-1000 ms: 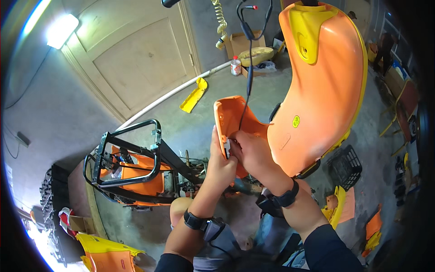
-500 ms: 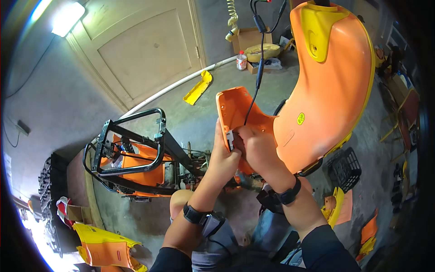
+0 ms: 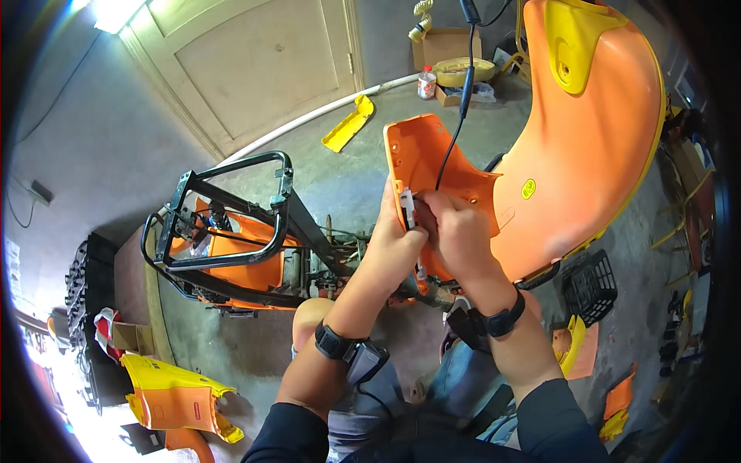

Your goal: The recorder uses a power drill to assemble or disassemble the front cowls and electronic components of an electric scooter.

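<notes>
In front of my knees stands a scooter's orange plastic body panel, joined to a large curved orange front shield with a yellow piece at its top. My left hand grips the panel's left edge, its thumb beside a small white fitting. Close by on the right, the fingers of my right hand are curled and pinched at the inside of the panel. A black cable hangs down to those fingertips. What the right fingers pinch is hidden behind the knuckles.
A black scooter frame with orange parts lies to the left. Yellow-and-orange panels rest at the lower left, and a yellow strip lies near the door. A black plastic basket sits at right, cardboard box behind.
The view has shifted, so the whole scene sits differently in the picture. Both hands stay at the same spot on the panel, and more of the white fitting shows now.
</notes>
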Action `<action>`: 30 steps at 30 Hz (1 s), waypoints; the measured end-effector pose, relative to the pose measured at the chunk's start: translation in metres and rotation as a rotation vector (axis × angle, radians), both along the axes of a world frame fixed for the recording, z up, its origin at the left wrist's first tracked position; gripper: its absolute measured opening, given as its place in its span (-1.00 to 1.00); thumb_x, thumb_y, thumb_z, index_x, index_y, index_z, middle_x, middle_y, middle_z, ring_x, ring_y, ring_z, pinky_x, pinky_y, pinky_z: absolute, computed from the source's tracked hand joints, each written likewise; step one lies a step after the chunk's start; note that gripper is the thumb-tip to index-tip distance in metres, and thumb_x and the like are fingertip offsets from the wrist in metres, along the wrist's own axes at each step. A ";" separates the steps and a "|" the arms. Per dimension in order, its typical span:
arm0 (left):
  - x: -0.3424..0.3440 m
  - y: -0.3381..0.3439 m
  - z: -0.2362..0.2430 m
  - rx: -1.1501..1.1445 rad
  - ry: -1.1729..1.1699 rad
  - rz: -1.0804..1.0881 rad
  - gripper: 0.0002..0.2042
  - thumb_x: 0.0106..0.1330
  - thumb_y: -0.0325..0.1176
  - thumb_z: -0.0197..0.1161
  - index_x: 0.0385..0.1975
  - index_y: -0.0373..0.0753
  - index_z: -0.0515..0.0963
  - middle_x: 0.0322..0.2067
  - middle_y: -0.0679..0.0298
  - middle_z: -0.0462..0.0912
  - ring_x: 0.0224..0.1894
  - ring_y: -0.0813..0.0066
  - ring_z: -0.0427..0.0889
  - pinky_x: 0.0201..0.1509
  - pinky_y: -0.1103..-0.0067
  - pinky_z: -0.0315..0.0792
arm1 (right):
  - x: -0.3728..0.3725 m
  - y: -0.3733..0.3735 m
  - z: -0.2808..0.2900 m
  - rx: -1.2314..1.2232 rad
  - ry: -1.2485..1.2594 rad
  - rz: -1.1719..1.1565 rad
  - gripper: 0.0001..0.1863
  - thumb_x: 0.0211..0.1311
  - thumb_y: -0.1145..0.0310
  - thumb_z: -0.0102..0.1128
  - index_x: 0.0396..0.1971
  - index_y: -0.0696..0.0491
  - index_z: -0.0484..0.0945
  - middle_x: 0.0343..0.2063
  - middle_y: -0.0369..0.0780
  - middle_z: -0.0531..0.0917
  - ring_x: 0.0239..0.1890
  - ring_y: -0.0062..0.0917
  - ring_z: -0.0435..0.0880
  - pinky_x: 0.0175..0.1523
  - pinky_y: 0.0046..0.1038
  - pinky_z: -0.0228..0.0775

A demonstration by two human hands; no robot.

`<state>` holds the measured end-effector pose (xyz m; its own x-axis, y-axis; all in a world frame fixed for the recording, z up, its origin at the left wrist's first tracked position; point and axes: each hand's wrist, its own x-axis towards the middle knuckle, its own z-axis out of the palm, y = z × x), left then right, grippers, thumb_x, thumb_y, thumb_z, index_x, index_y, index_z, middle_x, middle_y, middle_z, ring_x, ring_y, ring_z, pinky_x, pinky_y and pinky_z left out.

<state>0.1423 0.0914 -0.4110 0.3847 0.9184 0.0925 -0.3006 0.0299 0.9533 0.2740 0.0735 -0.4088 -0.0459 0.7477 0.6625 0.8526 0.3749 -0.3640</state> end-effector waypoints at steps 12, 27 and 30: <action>-0.001 0.000 -0.006 0.212 0.104 0.033 -0.15 0.03 -0.78 -0.04 0.44 -0.29 -0.11 0.12 0.15 0.34 0.14 0.37 0.41 0.25 0.53 0.33 | -0.009 0.002 0.004 -0.087 0.258 0.000 -0.85 0.24 0.38 0.28 -0.36 0.17 0.61 -0.54 -0.13 0.68 -0.53 -0.26 0.68 -0.45 -0.34 0.46; 0.002 0.001 0.000 -0.128 -0.075 0.145 -0.35 0.08 -0.76 0.01 0.27 -0.29 0.19 0.02 0.14 0.48 0.00 0.35 0.54 0.07 0.49 0.47 | 0.007 -0.011 0.030 -0.572 1.398 0.271 -0.72 0.48 0.21 0.10 -0.19 0.14 0.57 -0.66 -0.49 0.30 -0.63 -0.82 0.25 -0.53 -0.66 0.06; 0.001 0.007 0.000 -0.261 -0.256 0.181 -0.51 0.12 -0.70 0.06 0.12 -0.30 0.35 -0.07 0.13 0.56 -0.04 0.27 0.61 -0.01 0.41 0.53 | 0.020 -0.016 0.041 -0.761 1.777 0.311 -0.75 0.52 0.29 -0.04 -0.08 0.15 0.52 -0.58 -0.44 0.33 -0.59 -0.76 0.30 -0.53 -0.65 0.09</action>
<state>0.1430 0.0987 -0.4112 0.2099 0.9744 -0.0808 -0.5500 0.1860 0.8142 0.2943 0.0575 -0.3673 0.0347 0.9516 -0.3054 -0.6564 -0.2087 -0.7250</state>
